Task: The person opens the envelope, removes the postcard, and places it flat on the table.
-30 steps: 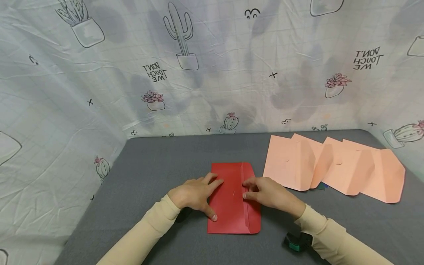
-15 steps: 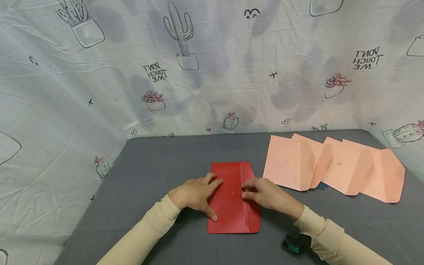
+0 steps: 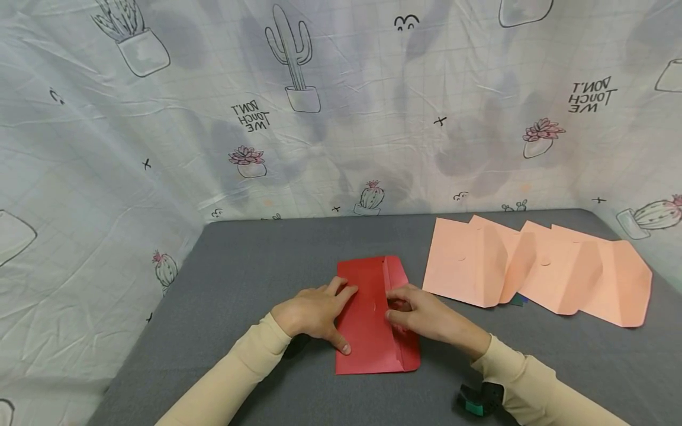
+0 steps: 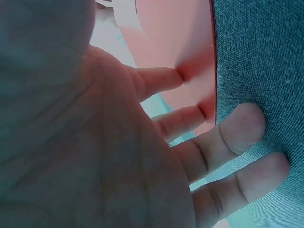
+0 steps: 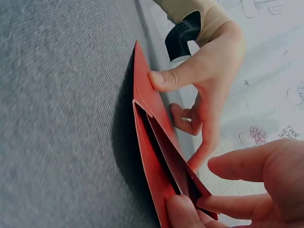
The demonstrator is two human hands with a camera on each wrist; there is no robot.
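A red envelope [image 3: 367,319] lies on the grey table, its flap [image 3: 409,355] unfolded to the right. My left hand [image 3: 317,313] rests spread over its left edge. In the left wrist view, two fingertips of the left hand [image 4: 128,142] touch the red paper and two others reach past it onto the cloth. My right hand [image 3: 421,310] grips the envelope at its mouth, fingers curled at the opening edge. In the right wrist view, the mouth gapes and the right hand [image 5: 266,185] has fingertips at and inside it. What lies inside the envelope is hidden.
Several peach envelopes [image 3: 453,260] overlap in a row at the back right of the grey table [image 3: 256,254]. Small blue-green bits show under them. A fabric backdrop [image 3: 341,142] with cactus drawings rises behind the table. A black wrist device [image 3: 482,399] sits below the right sleeve.
My right hand has shifted slightly left, and the envelope's mouth edge has lifted and opened wider. The envelope's far edge has risen a little. The left hand stays in place.
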